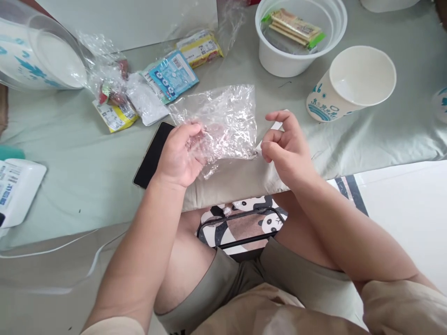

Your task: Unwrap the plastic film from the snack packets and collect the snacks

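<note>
My left hand (179,156) is closed on the near left part of a crumpled clear plastic bag (223,118) that lies on the grey-green cloth. My right hand (286,146) hovers just right of the bag, fingers curled and slightly apart, with nothing visible in them. Its thumb and forefinger are close to the bag's right corner. A black phone (152,156) lies flat under and left of my left wrist.
A white bowl (279,63) holding wrapped sachets stands at the back. A tipped paper cup (352,83) lies to the right. Seasoning packets (171,77) and more clear wrap (104,65) are scattered at the back left, beside a large tilted bowl (31,56). A white pack (16,188) sits at far left.
</note>
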`<state>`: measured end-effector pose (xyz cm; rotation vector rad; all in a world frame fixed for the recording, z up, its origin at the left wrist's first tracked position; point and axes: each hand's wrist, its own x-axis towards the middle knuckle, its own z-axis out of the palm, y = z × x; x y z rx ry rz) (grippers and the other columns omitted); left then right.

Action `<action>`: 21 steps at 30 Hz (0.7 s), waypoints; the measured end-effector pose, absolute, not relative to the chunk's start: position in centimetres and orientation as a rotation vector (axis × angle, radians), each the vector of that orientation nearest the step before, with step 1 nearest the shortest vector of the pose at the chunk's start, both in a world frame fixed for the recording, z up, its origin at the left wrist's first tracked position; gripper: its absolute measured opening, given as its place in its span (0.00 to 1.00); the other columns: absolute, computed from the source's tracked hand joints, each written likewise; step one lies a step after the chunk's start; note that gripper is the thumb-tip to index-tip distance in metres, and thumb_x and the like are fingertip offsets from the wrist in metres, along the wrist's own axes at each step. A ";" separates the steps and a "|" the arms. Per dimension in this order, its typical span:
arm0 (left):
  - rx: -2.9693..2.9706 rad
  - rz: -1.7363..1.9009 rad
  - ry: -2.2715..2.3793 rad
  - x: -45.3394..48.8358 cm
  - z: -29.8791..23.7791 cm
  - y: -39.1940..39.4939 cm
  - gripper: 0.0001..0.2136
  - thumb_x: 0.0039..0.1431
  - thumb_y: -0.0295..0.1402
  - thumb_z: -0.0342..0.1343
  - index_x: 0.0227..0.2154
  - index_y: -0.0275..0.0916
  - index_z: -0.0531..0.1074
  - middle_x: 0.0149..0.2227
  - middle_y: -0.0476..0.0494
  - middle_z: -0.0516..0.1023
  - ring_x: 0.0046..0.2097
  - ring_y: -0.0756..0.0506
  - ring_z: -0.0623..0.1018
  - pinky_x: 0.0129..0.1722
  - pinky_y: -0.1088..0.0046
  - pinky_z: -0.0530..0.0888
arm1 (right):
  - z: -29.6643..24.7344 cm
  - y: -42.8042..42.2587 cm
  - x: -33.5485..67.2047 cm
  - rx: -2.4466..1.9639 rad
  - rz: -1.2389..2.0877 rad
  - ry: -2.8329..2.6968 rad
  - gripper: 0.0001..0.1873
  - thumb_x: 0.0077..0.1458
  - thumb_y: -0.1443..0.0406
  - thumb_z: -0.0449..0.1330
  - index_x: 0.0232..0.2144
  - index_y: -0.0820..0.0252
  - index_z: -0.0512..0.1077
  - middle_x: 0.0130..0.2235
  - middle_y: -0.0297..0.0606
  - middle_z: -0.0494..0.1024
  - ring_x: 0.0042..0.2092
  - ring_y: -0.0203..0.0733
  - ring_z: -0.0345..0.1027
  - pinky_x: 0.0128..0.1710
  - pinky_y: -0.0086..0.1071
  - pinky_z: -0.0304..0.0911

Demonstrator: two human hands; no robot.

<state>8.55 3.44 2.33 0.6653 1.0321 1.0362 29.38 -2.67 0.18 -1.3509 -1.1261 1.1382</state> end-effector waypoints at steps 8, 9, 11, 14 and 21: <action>0.840 0.793 0.929 8.2 2.8 2.7 0.13 0.45 0.39 0.65 0.25 0.41 0.66 0.28 0.45 0.76 0.35 0.41 0.83 0.32 0.66 0.77 | -0.1 -2.1 29.4 -1.194 1.229 -1.120 0.29 0.53 0.45 0.72 0.50 0.49 0.68 0.43 0.39 0.77 0.47 0.46 0.75 0.43 0.39 0.75; 0.833 0.790 0.898 8.2 2.9 2.6 0.14 0.44 0.40 0.67 0.24 0.41 0.67 0.27 0.46 0.76 0.32 0.42 0.82 0.31 0.66 0.77 | 0.3 -2.2 29.3 -1.172 1.321 -1.149 0.27 0.52 0.46 0.72 0.46 0.51 0.70 0.39 0.37 0.77 0.44 0.45 0.75 0.41 0.39 0.75; 0.816 0.753 0.865 8.0 3.1 2.7 0.16 0.42 0.45 0.70 0.27 0.42 0.72 0.27 0.46 0.78 0.28 0.44 0.80 0.28 0.67 0.78 | 1.1 -2.4 29.0 -1.176 1.421 -1.204 0.19 0.54 0.51 0.72 0.35 0.55 0.71 0.30 0.34 0.74 0.35 0.41 0.73 0.37 0.38 0.73; 0.904 0.582 0.897 7.5 3.0 3.0 0.21 0.41 0.45 0.74 0.35 0.41 0.77 0.27 0.46 0.81 0.26 0.44 0.80 0.22 0.71 0.75 | 1.7 -2.6 28.9 -1.230 1.376 -1.220 0.14 0.58 0.59 0.69 0.28 0.56 0.68 0.25 0.32 0.72 0.29 0.35 0.68 0.32 0.34 0.69; 1.065 0.493 0.998 6.8 2.6 3.1 0.16 0.50 0.34 0.69 0.42 0.43 0.76 0.21 0.51 0.78 0.19 0.46 0.77 0.17 0.74 0.71 | 0.6 -2.6 29.1 -1.204 1.386 -1.126 0.14 0.58 0.57 0.67 0.44 0.49 0.70 0.21 0.23 0.67 0.22 0.34 0.61 0.23 0.31 0.62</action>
